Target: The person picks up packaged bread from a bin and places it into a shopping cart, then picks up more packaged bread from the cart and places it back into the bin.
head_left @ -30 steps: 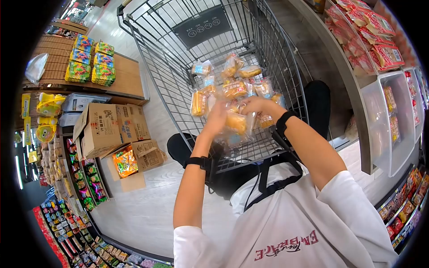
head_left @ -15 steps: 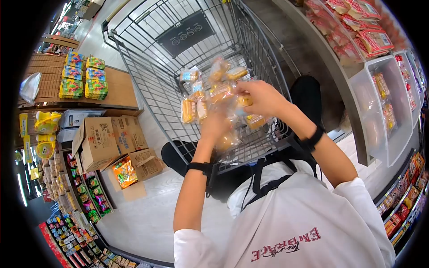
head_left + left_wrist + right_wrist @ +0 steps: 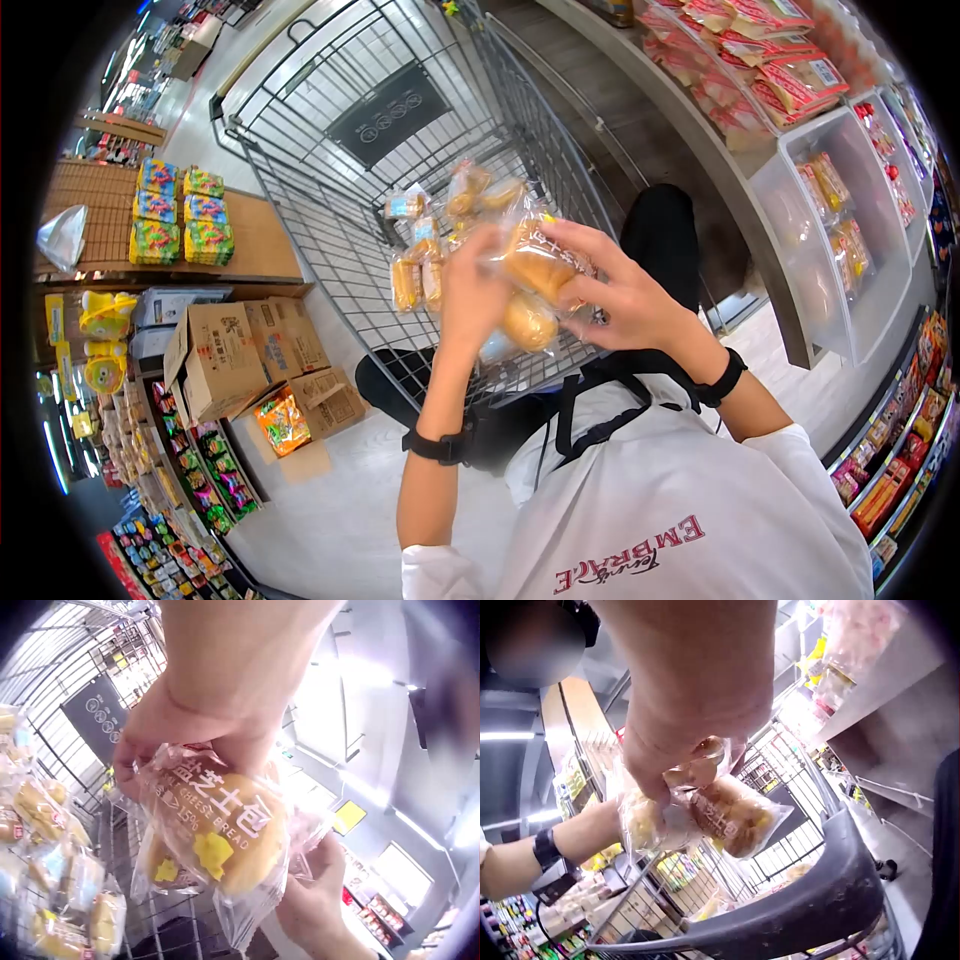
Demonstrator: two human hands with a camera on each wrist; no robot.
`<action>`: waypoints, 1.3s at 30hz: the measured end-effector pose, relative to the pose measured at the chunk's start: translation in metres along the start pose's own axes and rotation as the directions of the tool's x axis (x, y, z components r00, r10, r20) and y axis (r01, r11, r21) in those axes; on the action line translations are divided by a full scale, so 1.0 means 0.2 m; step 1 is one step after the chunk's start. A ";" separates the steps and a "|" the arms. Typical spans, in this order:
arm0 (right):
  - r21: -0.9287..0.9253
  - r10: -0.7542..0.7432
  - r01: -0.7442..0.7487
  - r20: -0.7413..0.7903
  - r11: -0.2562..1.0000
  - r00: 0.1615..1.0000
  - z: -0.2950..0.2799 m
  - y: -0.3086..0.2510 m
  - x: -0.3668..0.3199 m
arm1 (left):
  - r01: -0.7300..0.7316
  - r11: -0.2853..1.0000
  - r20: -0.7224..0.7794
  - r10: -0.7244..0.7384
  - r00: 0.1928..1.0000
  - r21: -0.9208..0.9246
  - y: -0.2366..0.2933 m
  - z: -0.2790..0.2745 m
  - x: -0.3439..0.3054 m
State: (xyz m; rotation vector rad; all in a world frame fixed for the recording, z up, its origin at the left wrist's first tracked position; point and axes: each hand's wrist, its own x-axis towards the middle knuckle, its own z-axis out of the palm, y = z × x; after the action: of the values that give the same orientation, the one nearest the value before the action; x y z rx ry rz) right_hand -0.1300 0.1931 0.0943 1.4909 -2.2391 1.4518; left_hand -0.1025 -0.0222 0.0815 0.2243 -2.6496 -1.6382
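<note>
Over the near end of the shopping cart (image 3: 385, 362), my two hands hold clear-wrapped bread packets close together. My left hand (image 3: 472, 292) grips a packet of cheese bread (image 3: 232, 832) with white lettering and yellow patches; another packet shows behind it in the left wrist view. From the other side, my right hand (image 3: 635, 295) pinches a wrapped bread (image 3: 540, 258), its thumb and fingers apart around the plastic. A rounder wrapped bread (image 3: 530, 322) hangs just below, between the hands. More wrapped breads (image 3: 407, 285) lie in the cart basket beyond the left hand.
A grey shelf edge (image 3: 760, 240) with clear bins (image 3: 840, 250) and red-white packets (image 3: 790, 85) runs along the right. Left of the cart stand open cardboard boxes (image 3: 225, 350), one with an orange bag (image 3: 283, 420). The black cart handle (image 3: 795, 900) crosses the right wrist view.
The right hand reached into the pile, then came back toward the body with a wrapped bread. Both hands are now raised nearer the camera with packets between them. The head view has shifted.
</note>
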 end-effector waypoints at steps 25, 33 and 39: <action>-0.096 0.442 -0.433 0.115 0.896 0.889 -0.66 -0.45 -0.12 | -0.365 0.931 0.224 0.354 0.908 0.008 0.48 0.22 -0.05; 0.037 0.779 -0.968 -0.601 0.249 0.177 -1.50 -0.24 -0.33 | -0.047 0.946 0.118 0.089 0.989 -0.320 0.36 0.15 -0.06; 0.155 0.848 -0.980 -0.529 0.121 0.021 -1.86 0.30 -0.64 | -0.006 0.874 0.097 0.061 0.993 -0.486 0.35 0.11 -0.07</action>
State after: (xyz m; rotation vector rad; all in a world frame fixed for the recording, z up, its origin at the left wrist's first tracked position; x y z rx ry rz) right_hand -0.2576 0.5578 0.1917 -0.8354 -2.8185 1.2562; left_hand -0.0974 0.0292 0.1347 0.0750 -2.1828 -2.2873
